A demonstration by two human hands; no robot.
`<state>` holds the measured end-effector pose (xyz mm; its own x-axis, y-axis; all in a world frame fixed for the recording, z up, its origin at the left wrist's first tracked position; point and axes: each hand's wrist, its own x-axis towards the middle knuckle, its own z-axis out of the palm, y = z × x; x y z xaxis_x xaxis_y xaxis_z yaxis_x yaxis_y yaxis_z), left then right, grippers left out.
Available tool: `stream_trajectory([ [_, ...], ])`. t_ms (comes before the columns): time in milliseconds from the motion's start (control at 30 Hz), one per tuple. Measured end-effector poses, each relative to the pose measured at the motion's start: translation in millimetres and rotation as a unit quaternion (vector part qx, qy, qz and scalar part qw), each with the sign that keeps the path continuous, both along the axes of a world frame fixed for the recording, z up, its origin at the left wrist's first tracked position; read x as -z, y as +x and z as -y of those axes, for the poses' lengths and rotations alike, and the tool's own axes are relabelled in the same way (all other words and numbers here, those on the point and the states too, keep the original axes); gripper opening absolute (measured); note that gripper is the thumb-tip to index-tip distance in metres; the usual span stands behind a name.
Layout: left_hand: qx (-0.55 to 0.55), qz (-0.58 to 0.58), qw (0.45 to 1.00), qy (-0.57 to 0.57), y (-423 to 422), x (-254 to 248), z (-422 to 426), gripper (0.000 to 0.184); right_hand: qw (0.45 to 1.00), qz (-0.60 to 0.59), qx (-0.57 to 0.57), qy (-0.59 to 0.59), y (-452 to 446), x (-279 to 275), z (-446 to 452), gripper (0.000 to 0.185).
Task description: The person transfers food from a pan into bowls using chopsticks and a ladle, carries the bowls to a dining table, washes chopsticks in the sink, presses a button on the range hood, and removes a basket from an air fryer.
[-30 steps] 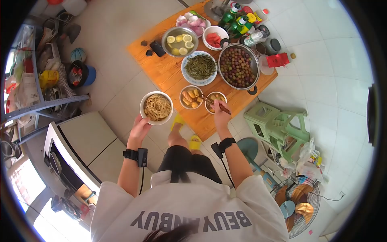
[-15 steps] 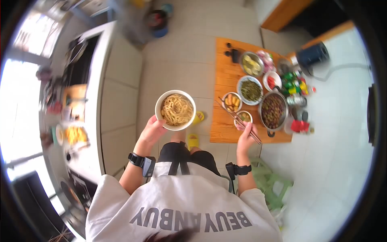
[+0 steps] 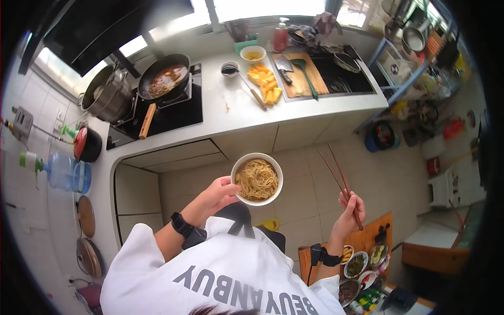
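Before the long white counter (image 3: pixel 215 94), my left hand (image 3: pixel 214 193) is half curled round a white bowl (image 3: pixel 256 156) of tan noodles (image 3: pixel 258 179), upright presumably against spilling, while farther right my right hand (image 3: pixel 350 207) is closed on thin, splayed brown chopsticks (image 3: pixel 342 179).

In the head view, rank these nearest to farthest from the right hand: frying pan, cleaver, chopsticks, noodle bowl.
1. Chopsticks, in the right hand.
2. Noodle bowl, in the left hand.
3. Cleaver, on the cutting board.
4. Frying pan, on the stove.
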<state>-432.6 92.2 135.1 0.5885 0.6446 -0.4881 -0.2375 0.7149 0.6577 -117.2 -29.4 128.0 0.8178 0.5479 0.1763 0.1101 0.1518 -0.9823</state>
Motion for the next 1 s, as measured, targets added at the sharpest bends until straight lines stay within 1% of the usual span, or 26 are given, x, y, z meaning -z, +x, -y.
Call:
stream_trajectory([
  [33,-0.030,0.007,1.000,0.003,-22,-6,-2,0.035,0.999,0.010,-0.035,-0.005,-15,-11,-23,0.024],
  [100,-0.123,0.053,0.991,0.002,-63,-20,-7,0.036,0.993,0.042,-0.106,0.006,-47,-29,-71,0.023],
  [133,-0.170,0.038,0.985,-0.010,-83,-25,-10,0.038,0.987,0.065,-0.149,0.012,-65,-37,-93,0.022],
  [167,-0.186,0.049,0.981,-0.011,-105,-24,-11,0.038,0.983,0.076,-0.166,0.011,-86,-48,-109,0.022],
  [233,-0.253,0.083,0.964,0.015,-145,-29,-24,0.039,0.969,0.088,-0.227,0.035,-128,-69,-155,0.021],
  [267,-0.269,0.075,0.960,0.026,-163,-33,-33,0.040,0.965,0.094,-0.243,0.029,-146,-77,-174,0.021],
  [300,-0.283,0.078,0.956,0.018,-181,-32,-45,0.040,0.948,0.068,-0.308,0.043,-165,-83,-194,0.019],
  [333,-0.303,0.065,0.950,0.034,-198,-32,-59,0.040,0.927,0.040,-0.370,0.056,-184,-91,-215,0.017],
  [367,-0.319,0.051,0.945,0.053,-216,-32,-74,0.041,0.924,0.041,-0.377,0.052,-206,-98,-236,0.017],
  [433,-0.328,0.043,0.943,0.043,-247,-24,-102,0.042,0.856,0.029,-0.514,0.032,-246,-113,-267,0.010],
  [467,-0.338,0.038,0.939,0.051,-259,-22,-118,0.041,0.837,0.024,-0.546,-0.012,-266,-122,-281,0.010],
  [500,-0.348,0.034,0.935,0.062,-269,-25,-133,0.041,0.835,0.029,-0.549,-0.017,-286,-127,-296,0.010],
  [567,-0.359,0.034,0.931,0.056,-284,-28,-160,0.042,0.777,0.128,-0.615,-0.036,-323,-134,-324,0.012],
  [600,-0.364,0.044,0.929,0.055,-289,-26,-171,0.043,0.757,0.164,-0.629,-0.062,-337,-137,-337,0.015],
  [633,-0.365,0.057,0.928,0.052,-293,-22,-181,0.043,0.758,0.166,-0.628,-0.069,-351,-138,-346,0.015],
  [700,-0.362,0.061,0.929,0.043,-298,-18,-198,0.043,0.703,0.332,-0.628,-0.021,-375,-140,-363,0.013],
  [733,-0.361,0.062,0.930,0.039,-298,-18,-206,0.043,0.690,0.369,-0.622,0.029,-384,-140,-371,0.010],
  [767,-0.361,0.063,0.930,0.036,-300,-17,-213,0.043,0.689,0.370,-0.623,0.026,-387,-139,-378,0.010],
  [833,-0.363,0.055,0.929,0.044,-300,-15,-223,0.043,0.639,0.429,-0.635,0.065,-390,-135,-393,0.009],
  [900,-0.368,0.054,0.928,0.033,-299,-9,-231,0.042,0.635,0.422,-0.644,0.058,-389,-129,-411,0.008],
  [967,-0.379,0.052,0.924,0.024,-293,-9,-237,0.042,0.686,0.324,-0.652,-0.011,-382,-117,-429,0.007],
  [1000,-0.387,0.042,0.921,0.020,-290,-11,-239,0.042,0.695,0.322,-0.640,-0.053,-378,-111,-436,0.010],
])
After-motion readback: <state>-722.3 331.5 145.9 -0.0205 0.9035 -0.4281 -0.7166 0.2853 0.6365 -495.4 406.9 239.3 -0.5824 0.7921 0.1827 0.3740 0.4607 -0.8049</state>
